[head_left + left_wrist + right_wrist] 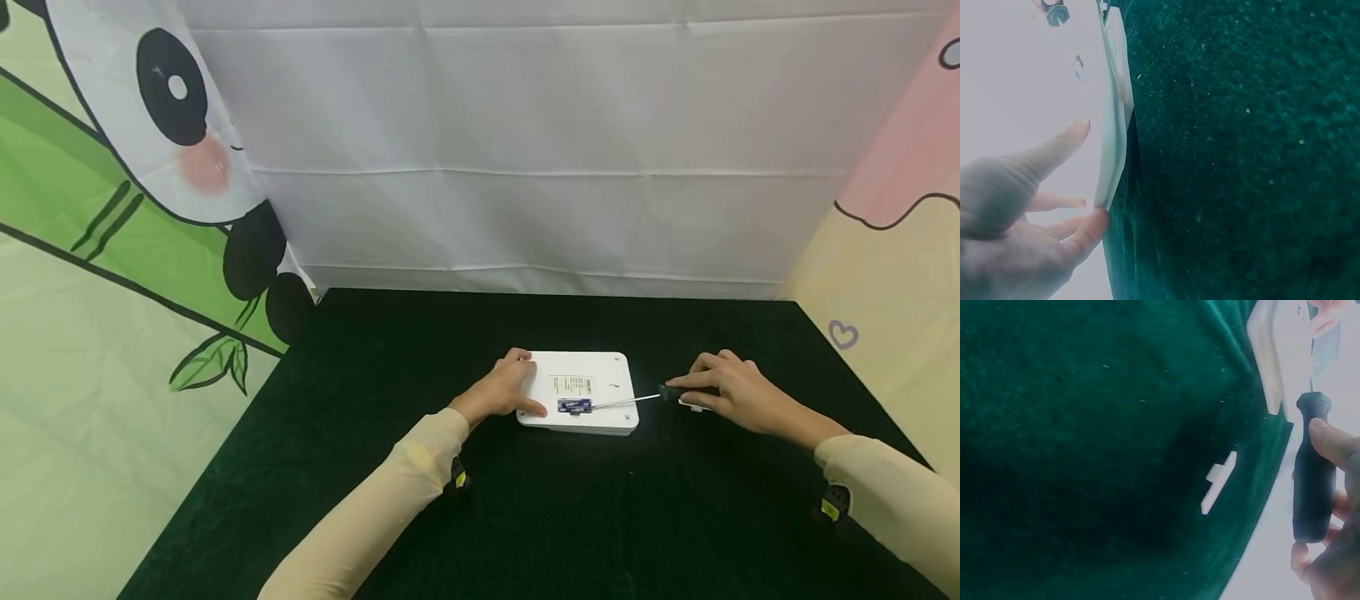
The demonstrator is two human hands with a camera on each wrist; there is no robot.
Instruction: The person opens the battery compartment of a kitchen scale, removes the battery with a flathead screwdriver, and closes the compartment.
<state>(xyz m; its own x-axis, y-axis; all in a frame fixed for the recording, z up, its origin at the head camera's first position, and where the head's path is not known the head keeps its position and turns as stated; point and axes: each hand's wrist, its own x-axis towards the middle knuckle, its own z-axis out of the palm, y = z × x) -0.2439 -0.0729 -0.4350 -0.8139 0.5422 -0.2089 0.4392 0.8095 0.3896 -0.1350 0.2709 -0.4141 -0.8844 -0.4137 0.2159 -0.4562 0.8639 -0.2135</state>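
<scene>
Screwdriver [637,400]: your right hand [731,392] gripped its black handle, tip at the batteries [574,406] in the white device [600,375]; your left hand [510,387] rested flat-fingered on that device's left edge.

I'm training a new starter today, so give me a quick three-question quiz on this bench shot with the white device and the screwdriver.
1. True or false: the left hand rests on the white device.
2. Which hand grips the screwdriver? A) left B) right C) neither
3. Fill in: the screwdriver tip points at the blue ____ in the open compartment.

Key:
1. True.
2. B, the right hand.
3. Batteries.
</scene>
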